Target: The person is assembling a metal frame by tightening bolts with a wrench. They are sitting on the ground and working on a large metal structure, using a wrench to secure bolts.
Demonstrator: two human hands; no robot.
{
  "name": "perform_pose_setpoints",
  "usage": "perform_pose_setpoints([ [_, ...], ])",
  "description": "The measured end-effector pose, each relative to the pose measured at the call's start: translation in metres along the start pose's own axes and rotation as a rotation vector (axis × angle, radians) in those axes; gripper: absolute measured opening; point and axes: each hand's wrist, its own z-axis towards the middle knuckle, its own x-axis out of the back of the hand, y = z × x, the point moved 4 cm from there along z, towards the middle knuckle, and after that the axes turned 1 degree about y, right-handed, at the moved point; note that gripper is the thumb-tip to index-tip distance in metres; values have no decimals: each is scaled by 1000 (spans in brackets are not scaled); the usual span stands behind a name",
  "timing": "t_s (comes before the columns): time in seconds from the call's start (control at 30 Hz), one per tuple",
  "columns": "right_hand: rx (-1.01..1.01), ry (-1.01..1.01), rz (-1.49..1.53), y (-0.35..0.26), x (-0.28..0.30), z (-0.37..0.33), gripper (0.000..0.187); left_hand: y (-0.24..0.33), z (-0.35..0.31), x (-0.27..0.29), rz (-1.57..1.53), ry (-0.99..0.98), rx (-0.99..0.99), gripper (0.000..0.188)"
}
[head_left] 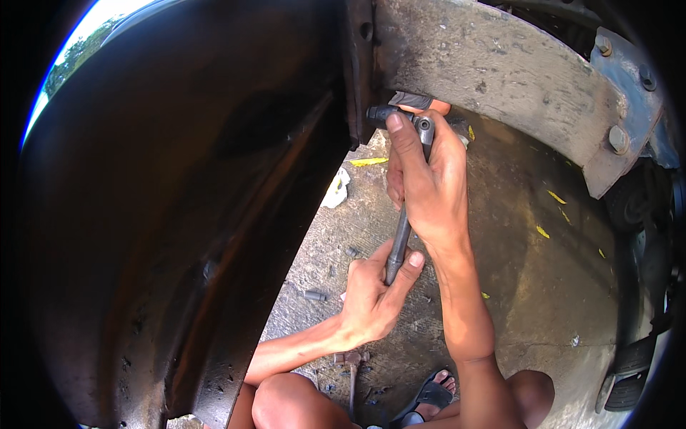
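A dark steel socket wrench [402, 232] runs up from my left hand to my right, with a socket [381, 114] on its head. My left hand [375, 297] is closed round the lower end of the handle. Higher up, my right hand [436, 186] wraps the wrench just below its head, the thumb lying toward the socket. The socket's tip is close to the edge of a dark metal panel [179, 179]; whether it touches a bolt there, I cannot tell. Above my right hand passes a broad, worn steel beam [493, 64].
Loose sockets [314, 294] and a hammer [350, 360] lie on the stained concrete floor [529, 300]. A blue-grey bracket [625, 93] with bolts joins the beam at right. Beyond my right hand shows part of another person [438, 106]. Yellow leaves [368, 162] and a white scrap [336, 190] are scattered about.
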Motion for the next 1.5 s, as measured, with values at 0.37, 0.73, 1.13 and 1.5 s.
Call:
perform_pose_setpoints([
  [0.37,449,12,-126,42,18,19,40,-82,213,-11,203,201,-870,32],
  [0.73,69,-59,-63,16,41,3,34,-77,98,-55,201,-426,-290,32],
  [1.13,-296,75,99,-9,0,2,46,52,-46,35,-631,-850,368,39],
  [1.5,-4,-50,-88,4,9,10,40,-30,9,-12,82,-12,-155,26],
])
